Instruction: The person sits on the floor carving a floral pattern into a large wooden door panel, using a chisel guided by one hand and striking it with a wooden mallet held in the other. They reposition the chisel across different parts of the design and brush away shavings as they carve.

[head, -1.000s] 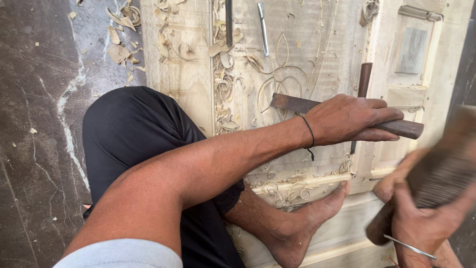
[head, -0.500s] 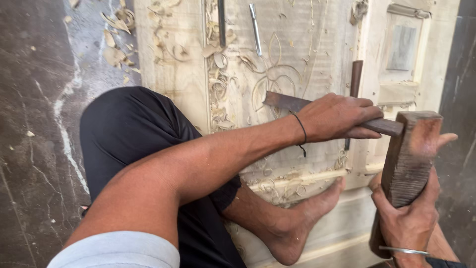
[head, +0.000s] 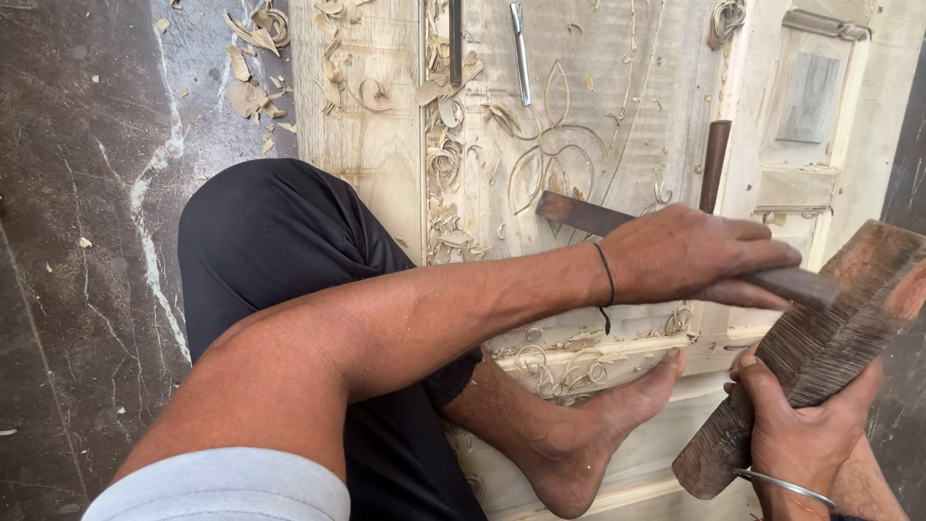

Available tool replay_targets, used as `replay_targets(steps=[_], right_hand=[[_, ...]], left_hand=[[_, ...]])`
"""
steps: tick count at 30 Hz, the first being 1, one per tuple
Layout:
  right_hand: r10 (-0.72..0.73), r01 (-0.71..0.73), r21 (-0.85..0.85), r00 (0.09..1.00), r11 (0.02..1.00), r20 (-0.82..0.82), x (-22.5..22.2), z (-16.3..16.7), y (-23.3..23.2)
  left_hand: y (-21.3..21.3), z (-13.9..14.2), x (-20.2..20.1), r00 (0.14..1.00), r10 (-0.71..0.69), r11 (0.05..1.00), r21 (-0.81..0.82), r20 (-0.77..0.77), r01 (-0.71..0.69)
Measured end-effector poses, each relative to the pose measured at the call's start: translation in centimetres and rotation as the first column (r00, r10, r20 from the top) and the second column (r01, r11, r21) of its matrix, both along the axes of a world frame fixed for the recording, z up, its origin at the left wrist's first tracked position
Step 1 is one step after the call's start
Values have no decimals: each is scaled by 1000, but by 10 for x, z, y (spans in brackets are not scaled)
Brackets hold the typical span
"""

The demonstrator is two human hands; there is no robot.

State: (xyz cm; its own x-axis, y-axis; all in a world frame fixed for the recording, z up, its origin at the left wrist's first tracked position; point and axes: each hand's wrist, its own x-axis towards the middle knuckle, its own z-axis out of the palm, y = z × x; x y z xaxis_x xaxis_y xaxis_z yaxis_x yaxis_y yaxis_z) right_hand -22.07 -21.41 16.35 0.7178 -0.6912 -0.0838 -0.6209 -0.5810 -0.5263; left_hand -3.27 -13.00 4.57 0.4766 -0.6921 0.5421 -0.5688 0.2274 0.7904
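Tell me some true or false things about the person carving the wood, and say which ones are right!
1. The left hand holds a flat metal chisel against the carved wooden panel. True.
2. The right hand holds a metal hammer. False: it grips a wooden mallet.
3. A bare foot rests on the panel's lower edge. True.
4. The floor is covered in green carpet. False: it is dark stone with pale veins, scattered with wood shavings.
5. The left wrist wears a thin black band. True.
6. No other tools lie on the panel. False: a slim metal tool lies near the top.
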Motion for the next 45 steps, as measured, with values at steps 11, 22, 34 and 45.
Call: replay_targets(steps=[11,22,34,45], right_hand=[[-137,139,118,990,983,-23,3,0,12],[228,-204,-218,969,954,90,-11,2,8],[91,-42,-258,979,965,184,-21,7,38],[166,-176,-389,984,904,-61,-15,12,43]], left_hand=[[13,-1,13,999,-7,999,46,-38,9],[16,-1,15,998,-34,999,22,-57,36],[23,7,18,995,-67,992,99,-79,75],[24,2,14,995,-91,988,122,-29,94]])
